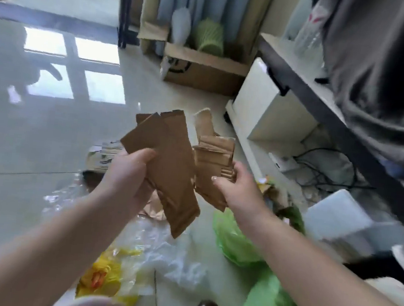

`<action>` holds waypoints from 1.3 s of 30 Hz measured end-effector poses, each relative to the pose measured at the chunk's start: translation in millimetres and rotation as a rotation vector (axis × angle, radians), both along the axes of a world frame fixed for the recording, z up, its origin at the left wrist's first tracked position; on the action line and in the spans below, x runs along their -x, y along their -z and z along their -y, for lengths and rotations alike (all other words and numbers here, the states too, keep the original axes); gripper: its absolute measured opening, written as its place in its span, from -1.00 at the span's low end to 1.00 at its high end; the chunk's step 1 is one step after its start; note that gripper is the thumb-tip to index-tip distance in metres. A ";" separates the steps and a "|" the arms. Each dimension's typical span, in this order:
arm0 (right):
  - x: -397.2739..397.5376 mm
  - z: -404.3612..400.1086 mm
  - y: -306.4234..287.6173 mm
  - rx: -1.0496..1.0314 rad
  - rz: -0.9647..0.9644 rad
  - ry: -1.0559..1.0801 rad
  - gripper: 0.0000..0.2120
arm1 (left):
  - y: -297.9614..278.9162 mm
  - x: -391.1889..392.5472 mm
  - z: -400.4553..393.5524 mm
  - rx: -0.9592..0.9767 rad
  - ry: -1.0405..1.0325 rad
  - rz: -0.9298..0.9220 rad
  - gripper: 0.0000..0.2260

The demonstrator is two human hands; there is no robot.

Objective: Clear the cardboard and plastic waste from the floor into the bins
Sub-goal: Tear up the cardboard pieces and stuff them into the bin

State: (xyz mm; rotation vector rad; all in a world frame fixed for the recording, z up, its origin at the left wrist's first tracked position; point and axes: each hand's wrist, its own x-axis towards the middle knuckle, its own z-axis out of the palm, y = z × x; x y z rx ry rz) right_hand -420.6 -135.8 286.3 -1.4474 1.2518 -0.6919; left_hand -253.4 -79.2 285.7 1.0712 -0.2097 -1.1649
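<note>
Head view: left hand (pixel 128 174), right hand (pixel 232 184) gripping cardboard strips (pixel 177 165), seemingly.

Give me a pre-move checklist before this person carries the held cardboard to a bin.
1. Left hand grips flat cardboard strips: ok.
2. Right hand grips folded cardboard stack: ok.
3. Bin in sight: cannot tell; only an open cardboard box shows ahead.
4. Floor cleared: not ok; green bags, clear plastic and a yellow bag remain.
5. Path underfoot clear: not ok; plastic lies at the feet.
</note>
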 end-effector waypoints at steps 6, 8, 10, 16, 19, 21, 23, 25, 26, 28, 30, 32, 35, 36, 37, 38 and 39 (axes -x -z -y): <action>119.8 -15.4 -1.6 0.032 0.023 0.297 -0.83 | -41.0 161.3 34.1 0.164 0.299 0.134 -0.75; 149.1 -14.0 3.9 0.046 0.069 0.359 -0.77 | -39.7 198.0 41.6 0.190 0.364 0.212 -0.83; 168.1 -8.1 12.3 0.046 0.096 0.388 -0.69 | -33.9 225.8 51.5 0.200 0.410 0.276 -0.82; 169.7 19.9 52.8 0.011 0.109 0.396 -0.61 | 3.8 252.7 78.9 0.184 0.486 0.360 -0.65; 163.6 28.3 73.4 0.032 -0.017 0.349 -0.64 | 29.6 242.2 91.2 0.129 0.555 0.312 -0.61; 161.0 31.8 84.3 0.020 -0.118 0.289 -0.64 | 43.8 232.2 96.0 0.105 0.660 0.252 -0.50; 157.9 36.9 91.4 -0.013 -0.187 0.231 -0.61 | 56.6 221.1 100.5 0.093 0.747 0.263 -0.44; 155.8 39.0 91.0 -0.027 -0.206 0.225 -0.56 | 65.5 211.8 104.6 0.078 0.791 0.293 -0.48; 155.8 40.2 90.7 -0.012 -0.208 0.243 -0.54 | 69.3 208.7 107.3 0.069 0.795 0.304 -0.53; 155.1 44.1 87.9 0.030 -0.216 0.284 -0.56 | 79.0 203.7 114.0 0.043 0.792 0.325 -0.57; 154.0 51.0 91.8 0.055 -0.250 0.310 -0.61 | 90.2 201.9 120.5 0.016 0.795 0.370 -0.51; 150.4 59.9 99.0 0.009 -0.296 0.313 -0.64 | 101.1 201.0 125.6 -0.018 0.758 0.447 -0.50; 148.3 65.4 112.0 -0.127 -0.400 0.275 -0.68 | 108.9 199.3 124.2 -0.098 0.705 0.586 -0.54; 147.0 64.9 115.1 -0.149 -0.415 0.269 -0.67 | 110.3 197.8 122.2 -0.115 0.697 0.611 -0.54; 145.4 63.1 114.9 -0.153 -0.416 0.277 -0.64 | 110.4 195.1 119.8 -0.127 0.690 0.613 -0.53; 144.0 60.9 112.3 -0.140 -0.399 0.303 -0.58 | 108.8 191.1 117.6 -0.134 0.686 0.606 -0.50; 143.0 57.8 106.9 -0.100 -0.375 0.338 -0.51 | 105.7 185.3 114.7 -0.144 0.683 0.601 -0.44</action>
